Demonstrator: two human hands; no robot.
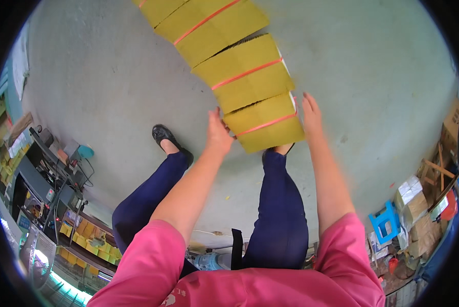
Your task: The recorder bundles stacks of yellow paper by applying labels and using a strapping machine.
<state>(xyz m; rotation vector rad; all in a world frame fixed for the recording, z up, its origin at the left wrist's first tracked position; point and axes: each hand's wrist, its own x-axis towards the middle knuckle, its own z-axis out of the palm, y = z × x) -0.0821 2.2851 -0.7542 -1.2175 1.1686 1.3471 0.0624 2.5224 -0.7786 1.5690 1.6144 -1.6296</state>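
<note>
The grey concrete floor (112, 77) fills most of the view, and over it runs a row of yellow cardboard boxes (239, 69) — four in sight, each bound by one orange strap, stepping away from near centre toward the far left. The nearest box (267, 124) sits between the two hands, above the person's dark blue trousers (283, 215) and black shoe (164, 135). It looks stiff and flat-sided, probably light to middling in weight; the smooth card could slip, so the short ends, pressed from both sides, seem the best place to hold — the strap may cut into the fingers. The left hand (218, 134) presses flat against the box's left end, fingers extended, not curled round anything. The right hand (311, 115) lies open along the right end, touching or just beside it. A shelving unit with yellow bins (89, 243) stands at the near left; a small blue stool (385, 221) at the near right.
</note>
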